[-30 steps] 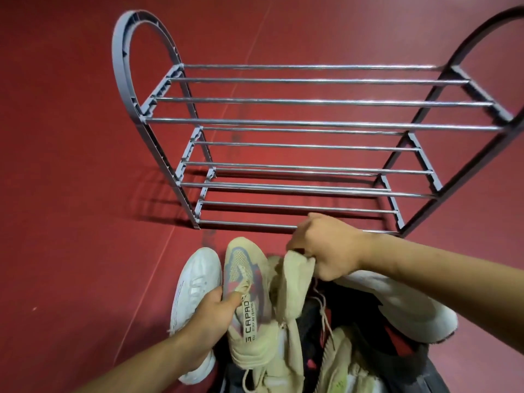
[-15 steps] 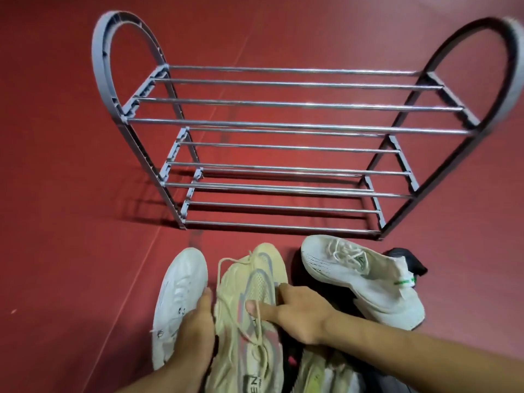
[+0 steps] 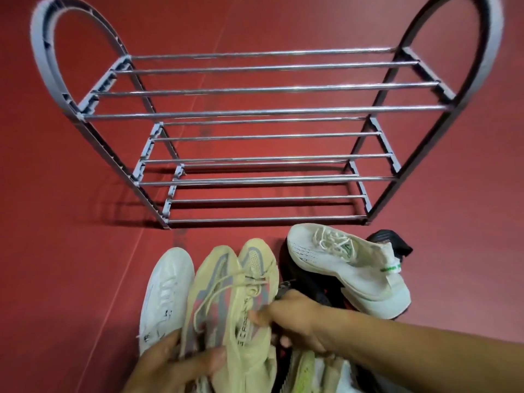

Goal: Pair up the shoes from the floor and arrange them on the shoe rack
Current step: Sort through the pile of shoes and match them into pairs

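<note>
Red floor (image 3: 71,279); beige shoes (image 3: 226,302) — toes rackward.

Even bright light, shoe rack (image 3: 255,112) shadows fall left; wide-angle bending at edges, motion blur bottom of frame.

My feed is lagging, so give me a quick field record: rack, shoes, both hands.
rack: three tiers of bars, no shoes on it
beige pair: side by side on the floor, toes toward rack
left hand: grips the left beige shoe near its heel
right hand: holds the right beige shoe at its side
white shoe: left of the pair, on the floor
green-trim shoe: right, lying on a dark shoe
</note>
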Available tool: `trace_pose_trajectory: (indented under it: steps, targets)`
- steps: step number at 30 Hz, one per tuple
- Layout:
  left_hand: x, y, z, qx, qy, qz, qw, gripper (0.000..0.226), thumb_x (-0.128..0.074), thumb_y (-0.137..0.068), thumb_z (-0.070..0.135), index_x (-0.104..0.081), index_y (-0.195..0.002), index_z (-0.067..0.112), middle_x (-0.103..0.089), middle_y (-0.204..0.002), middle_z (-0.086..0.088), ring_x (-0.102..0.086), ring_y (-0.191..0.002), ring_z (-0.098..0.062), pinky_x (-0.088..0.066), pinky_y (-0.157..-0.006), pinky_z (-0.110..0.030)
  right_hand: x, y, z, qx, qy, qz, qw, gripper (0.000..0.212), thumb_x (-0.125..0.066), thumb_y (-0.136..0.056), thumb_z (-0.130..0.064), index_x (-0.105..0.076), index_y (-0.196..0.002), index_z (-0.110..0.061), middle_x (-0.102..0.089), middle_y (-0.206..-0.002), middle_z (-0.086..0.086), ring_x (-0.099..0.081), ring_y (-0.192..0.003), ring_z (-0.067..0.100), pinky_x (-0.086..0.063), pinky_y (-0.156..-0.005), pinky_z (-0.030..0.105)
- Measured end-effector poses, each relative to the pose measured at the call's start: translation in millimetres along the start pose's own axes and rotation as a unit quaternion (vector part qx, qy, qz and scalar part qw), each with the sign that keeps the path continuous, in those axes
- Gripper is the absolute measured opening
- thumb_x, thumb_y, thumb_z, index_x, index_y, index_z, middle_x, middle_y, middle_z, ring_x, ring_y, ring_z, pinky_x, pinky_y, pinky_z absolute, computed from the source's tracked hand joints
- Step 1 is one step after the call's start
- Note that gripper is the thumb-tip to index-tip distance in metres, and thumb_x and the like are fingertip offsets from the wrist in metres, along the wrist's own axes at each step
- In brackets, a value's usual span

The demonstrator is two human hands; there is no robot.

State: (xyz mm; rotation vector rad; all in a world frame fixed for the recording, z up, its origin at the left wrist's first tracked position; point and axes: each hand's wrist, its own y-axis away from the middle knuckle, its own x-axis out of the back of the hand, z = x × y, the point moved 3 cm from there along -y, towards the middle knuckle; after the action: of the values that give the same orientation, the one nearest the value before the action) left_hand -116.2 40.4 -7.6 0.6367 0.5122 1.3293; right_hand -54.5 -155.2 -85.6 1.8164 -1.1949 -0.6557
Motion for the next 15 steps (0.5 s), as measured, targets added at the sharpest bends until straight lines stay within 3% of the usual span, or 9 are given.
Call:
trace_pose_trajectory:
  steps: [2, 5, 7, 9, 12, 15]
  targets:
    - [4.7, -8.8, 13.3, -0.035, 0.061, 0.030, 0.997, 0.068, -0.095, -0.043, 0.026, -0.073, -0.104, 0.008, -0.080, -0.084, 0.003, -0.076, -0.077, -0.005, -0.054, -0.058, -0.010, 9.3, -6.4, -18.4, 0.020, -0.038, 0.047, 0.998, 0.042, -0.076, -0.078, -0.022, -0.070, -0.107, 0.007, -0.066, -0.070, 0.011, -0.049, -0.040, 0.014, -0.040, -0.039, 0.021]
    - [30.8, -53.7, 41.0, -0.064, 0.109, 0.107, 0.986, 0.031, -0.080, -0.072, 0.008, -0.075, -0.103, 0.003, -0.078, -0.097, -0.020, -0.076, -0.080, -0.030, -0.061, -0.064, -0.033, 23.0, -29.5, -53.8, 0.052, -0.076, 0.139, 0.986, 0.024, -0.071, -0.085, -0.017, -0.068, -0.096, 0.005, -0.061, -0.060, 0.013, -0.052, -0.041, 0.022, -0.048, -0.043, 0.029]
    - [55.5, -94.2, 56.0, -0.060, 0.107, 0.145, 0.982, 0.034, -0.080, -0.076, 0.009, -0.073, -0.108, 0.001, -0.076, -0.103, -0.022, -0.075, -0.085, -0.032, -0.060, -0.076, -0.039, 26.3, -51.1, -77.3, 0.080, -0.062, 0.172, 0.980, 0.031, -0.069, -0.081, -0.022, -0.067, -0.099, 0.003, -0.072, -0.078, 0.016, -0.067, -0.063, 0.031, -0.062, -0.062, 0.044]
    - [73.1, -128.7, 71.1, -0.059, 0.105, 0.163, 0.979, 0.035, -0.083, -0.073, 0.012, -0.073, -0.105, 0.000, -0.077, -0.101, -0.021, -0.074, -0.081, -0.029, -0.059, -0.079, -0.038, 28.4, -64.7, -98.3, 0.088, -0.002, 0.209, 0.974, 0.037, -0.065, -0.086, -0.027, -0.068, -0.109, 0.001, -0.073, -0.099, 0.015, -0.071, -0.088, 0.035, -0.062, -0.079, 0.047]
    - [89.7, -172.2, 89.0, -0.076, 0.095, 0.165, 0.979, 0.030, -0.086, -0.072, 0.019, -0.075, -0.096, 0.004, -0.077, -0.099, -0.018, -0.073, -0.082, -0.027, -0.058, -0.084, -0.041, 37.5, -82.6, -123.2, 0.108, 0.023, 0.259, 0.959, 0.038, -0.055, -0.098, -0.028, -0.063, -0.119, 0.003, -0.067, -0.109, 0.014, -0.066, -0.097, 0.032, -0.054, -0.071, 0.035]
    - [111.0, -215.5, 105.3, -0.100, 0.100, 0.202, 0.969, 0.043, -0.080, -0.080, 0.018, -0.065, -0.116, -0.001, -0.073, -0.110, -0.017, -0.071, -0.089, -0.026, -0.056, -0.092, -0.043, 52.6, -94.7, -147.3, 0.127, 0.027, 0.316, 0.940, 0.036, -0.054, -0.100, -0.024, -0.063, -0.122, 0.002, -0.068, -0.120, 0.018, -0.066, -0.110, 0.034, -0.045, -0.072, 0.029]
